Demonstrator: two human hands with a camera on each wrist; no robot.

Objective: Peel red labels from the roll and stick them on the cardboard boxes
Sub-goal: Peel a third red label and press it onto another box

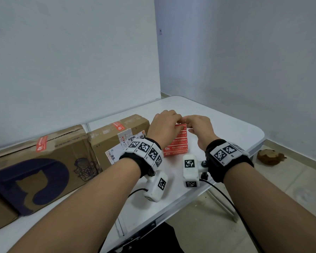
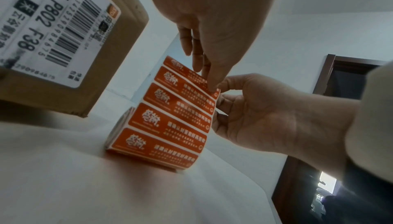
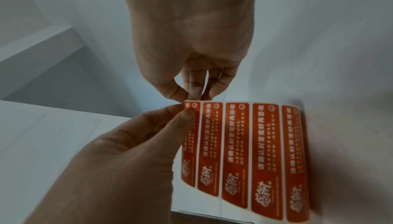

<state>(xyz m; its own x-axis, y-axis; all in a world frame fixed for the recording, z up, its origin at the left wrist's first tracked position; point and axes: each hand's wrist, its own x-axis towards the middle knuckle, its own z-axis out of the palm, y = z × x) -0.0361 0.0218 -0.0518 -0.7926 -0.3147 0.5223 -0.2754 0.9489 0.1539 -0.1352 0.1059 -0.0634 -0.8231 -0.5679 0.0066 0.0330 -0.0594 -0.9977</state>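
Both hands meet over the label strip [image 1: 177, 141] rising from the roll [image 2: 121, 126] on the white table [image 1: 226, 128]. The left hand [image 1: 164, 125] and right hand [image 1: 199, 126] pinch its top corner; the fingertips hide that corner. Two boxes [image 1: 115, 136] sit left, against the wall [image 1: 71, 61].

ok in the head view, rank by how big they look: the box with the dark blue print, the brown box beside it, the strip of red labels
1. Cardboard box with dark blue print, though it is nearest the camera.
2. Plain brown cardboard box.
3. Strip of red labels, partly hidden by the hands.
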